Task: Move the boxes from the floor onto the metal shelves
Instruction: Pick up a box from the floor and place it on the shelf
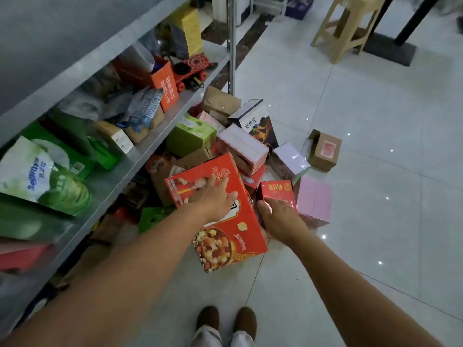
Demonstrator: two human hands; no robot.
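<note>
Over the big red snack box (218,209), the left hand (213,199) is flat with its fingers straight and spread. They look like they're touching the top face, and nothing is grabbed. That box is tilted on the white tile floor (375,121), leaning on the pile behind it.

Just right of it is a small red box (275,191) with the right hand (281,219) draped over its near end and the thumb against its left side. Honestly can't tell if it's actually clamped or only resting there.

Count around the big red one:
- One pink box (314,201), right of the small red one and touching it.
- One lilac box (288,161) behind those.
- One pink-and-white carton (243,149) and one green box (190,135) just behind the big red one.
- One dark-and-white box (258,121) further back.
- One brown cardboard box (324,150), sitting alone well off to the right.

The metal shelves (150,149) run along its left, already stuffed with bags and an orange box (166,83). Two brown shoes (226,321) are in front of it.
</note>
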